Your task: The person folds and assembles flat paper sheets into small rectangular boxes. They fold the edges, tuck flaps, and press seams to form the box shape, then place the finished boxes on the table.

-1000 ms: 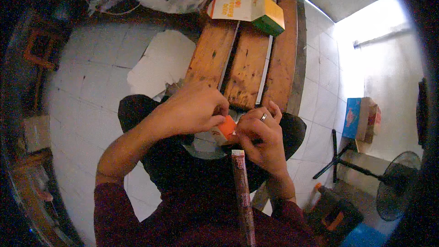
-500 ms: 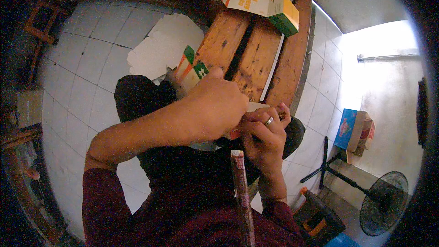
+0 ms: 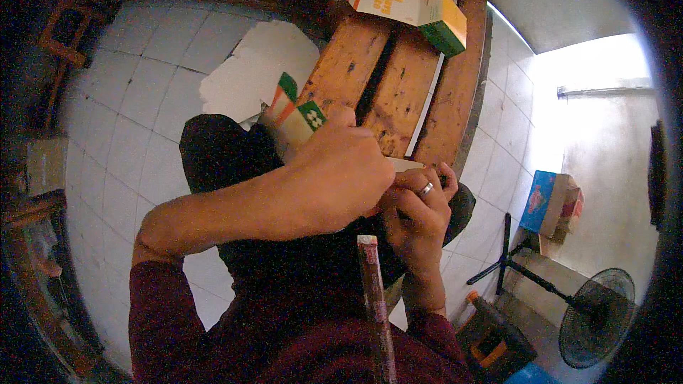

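My left hand (image 3: 341,178) reaches across my lap with its fingers curled, its back hiding most of the fingers. Just beyond it a thin carton piece (image 3: 302,121), cream with green and orange printing, sticks up; my left hand seems to grip it, though the contact is hidden. My right hand (image 3: 418,206), wearing a ring, is bent close against my left hand. Its fingers are closed at a pale card edge (image 3: 405,164) that shows above them. Whether both card parts belong to one carton cannot be seen.
A folded white, yellow and green carton (image 3: 405,7) lies on the slatted wooden bench (image 3: 348,57). White cardboard (image 3: 263,67) is on the tiled floor at left. A long narrow brown strip (image 3: 373,299) stands before my torso. At right are a fan (image 3: 596,318) and a blue box (image 3: 538,201).
Both hands have shifted slightly right, staying together. The printed carton piece beyond my left hand has tilted a little. A reddish patch between the hands is now mostly covered.
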Motion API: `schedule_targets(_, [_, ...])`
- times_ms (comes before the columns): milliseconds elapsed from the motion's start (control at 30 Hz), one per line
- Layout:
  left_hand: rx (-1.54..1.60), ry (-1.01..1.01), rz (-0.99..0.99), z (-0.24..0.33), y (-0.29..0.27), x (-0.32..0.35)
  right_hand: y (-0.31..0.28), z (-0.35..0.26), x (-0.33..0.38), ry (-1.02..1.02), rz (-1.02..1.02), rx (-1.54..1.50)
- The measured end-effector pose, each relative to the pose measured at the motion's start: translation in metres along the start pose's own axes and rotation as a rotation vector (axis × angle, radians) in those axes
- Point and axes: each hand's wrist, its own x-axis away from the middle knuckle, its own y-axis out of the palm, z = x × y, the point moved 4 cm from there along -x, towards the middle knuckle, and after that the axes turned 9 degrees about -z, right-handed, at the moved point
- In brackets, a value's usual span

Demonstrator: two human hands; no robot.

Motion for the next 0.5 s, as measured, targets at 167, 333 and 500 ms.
schedule_targets(167, [0.033,0.047,0.034,-0.001,0.005,-0.003,-0.004,0.003,0.000,0.042,-0.042,-0.023])
schedule_targets(333, [0.092,0.087,0.119,0.006,0.004,0.001,-0.008,0.023,0.004,0.056,-0.271,-0.241])
schedule_targets(500, [0.296,0.126,0.042,0.008,0.002,0.004,0.026,0.044,0.019,0.419,-0.393,-0.761])
